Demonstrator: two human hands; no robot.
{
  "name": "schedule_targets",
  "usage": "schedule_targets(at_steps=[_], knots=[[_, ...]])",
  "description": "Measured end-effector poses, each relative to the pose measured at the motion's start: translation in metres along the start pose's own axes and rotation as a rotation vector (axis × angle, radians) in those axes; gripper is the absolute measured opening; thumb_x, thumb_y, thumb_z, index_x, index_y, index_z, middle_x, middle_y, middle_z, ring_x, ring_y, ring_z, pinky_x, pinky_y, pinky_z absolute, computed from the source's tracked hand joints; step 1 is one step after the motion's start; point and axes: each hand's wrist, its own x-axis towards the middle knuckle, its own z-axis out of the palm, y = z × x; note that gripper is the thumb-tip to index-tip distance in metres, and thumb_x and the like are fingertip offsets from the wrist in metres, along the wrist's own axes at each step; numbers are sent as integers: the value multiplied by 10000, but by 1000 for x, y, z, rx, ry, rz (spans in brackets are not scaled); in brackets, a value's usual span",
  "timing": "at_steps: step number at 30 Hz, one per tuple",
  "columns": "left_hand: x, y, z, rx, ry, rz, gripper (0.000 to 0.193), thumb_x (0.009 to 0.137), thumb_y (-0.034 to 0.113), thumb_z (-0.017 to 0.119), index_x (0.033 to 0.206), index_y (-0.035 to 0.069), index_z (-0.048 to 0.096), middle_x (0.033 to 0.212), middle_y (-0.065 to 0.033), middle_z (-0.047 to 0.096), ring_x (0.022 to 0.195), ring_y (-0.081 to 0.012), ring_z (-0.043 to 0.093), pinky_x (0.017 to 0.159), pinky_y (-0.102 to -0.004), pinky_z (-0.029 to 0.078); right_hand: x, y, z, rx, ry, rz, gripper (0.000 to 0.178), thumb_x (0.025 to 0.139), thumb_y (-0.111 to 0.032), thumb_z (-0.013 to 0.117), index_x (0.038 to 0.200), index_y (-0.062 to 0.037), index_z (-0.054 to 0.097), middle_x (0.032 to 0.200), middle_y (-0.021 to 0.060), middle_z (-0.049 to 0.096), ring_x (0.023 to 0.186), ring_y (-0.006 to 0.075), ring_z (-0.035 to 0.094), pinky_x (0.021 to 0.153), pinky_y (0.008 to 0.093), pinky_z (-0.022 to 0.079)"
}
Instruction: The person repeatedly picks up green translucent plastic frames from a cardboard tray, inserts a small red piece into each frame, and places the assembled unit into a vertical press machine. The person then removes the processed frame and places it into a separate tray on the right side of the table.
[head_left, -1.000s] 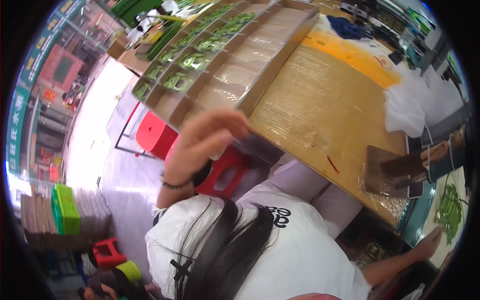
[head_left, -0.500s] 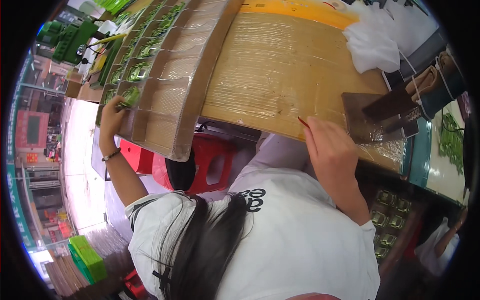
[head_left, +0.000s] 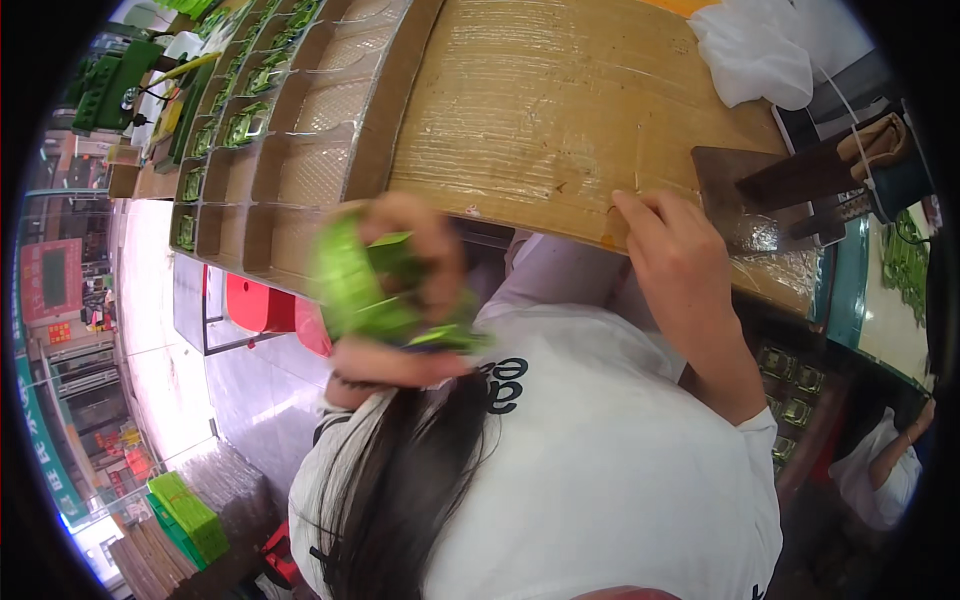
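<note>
My left hand (head_left: pixel 430 250) is raised in front of my chest, smeared by motion. Its fingers wrap around a bright green, shiny, frame-like piece (head_left: pixel 345 270), too blurred to make out its exact kind. At the near edge of the cardboard-covered table (head_left: pixel 520 130) rests my right hand (head_left: pixel 680 250), its fingers drawn together; what they hold, if anything, is hidden. A divided cardboard tray (head_left: pixel 375 120) stands left of the table's bare surface. Similar green pieces (head_left: pixel 247 122) lie in its left compartments, while several compartments nearer the right hold none.
A brown metal stand (head_left: pixel 735 190) with dark upright parts is at the table's right, below white plastic bags (head_left: pixel 750 60). A green machine (head_left: pixel 115 90) stands far left. Below the tray is a red stool (head_left: pixel 260 302). Another person's arm (head_left: pixel 895 455) shows at lower right.
My left hand has come from the tray toward my chest, bringing a green piece with it. My right hand stays by the table edge; the thin red thing at its fingertips no longer shows.
</note>
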Motion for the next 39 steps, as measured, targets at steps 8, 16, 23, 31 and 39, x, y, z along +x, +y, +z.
schedule_targets(at_steps=[8, 16, 23, 31, 39], knots=[[24, -72, 38, -790, -40, -841, 669, 769, 418, 581, 1265, 28, 359, 1124, -216, 482, 938, -286, 579, 690, -386, 533, -10, 12, -23, 682, 388, -65, 244, 681, 124, 591, 894, 5, 603, 908, 181, 621, 685, 186, 594, 564, 249, 468], [29, -105, 56, -1753, -578, -904, 779, 781, 479, 481, 1215, -145, 311, 1010, -335, 486, 608, -327, 593, 376, -333, 497, -23, 26, -27, 940, 435, -53, 150, 802, 78, 552, 937, 15, 556, 993, 280, 587, 894, 311, 621, 740, 354, 536], [27, -101, 62, -1874, -470, -1028, 758, 790, 438, 484, 1229, -149, 292, 1017, -366, 459, 666, -399, 581, 382, -359, 509, -14, 28, -17, 1061, 312, -229, 260, 747, 138, 536, 978, 31, 591, 994, 298, 585, 816, 291, 644, 652, 287, 532], [20, -125, 74, -2158, -700, -810, 732, 804, 381, 511, 1299, -82, 235, 1193, -350, 348, 813, -459, 549, 440, -411, 538, -17, 21, -17, 979, 314, -323, 234, 767, 32, 547, 992, 85, 588, 1036, 352, 545, 879, 342, 632, 660, 311, 531], [22, -125, 72, -2122, -683, -877, 741, 797, 401, 499, 1275, -107, 249, 1142, -359, 385, 762, -449, 565, 385, -386, 514, -26, 19, -3, 1190, 363, -284, 347, 834, -180, 612, 1059, 76, 547, 1103, 362, 499, 984, 407, 572, 796, 393, 504]])
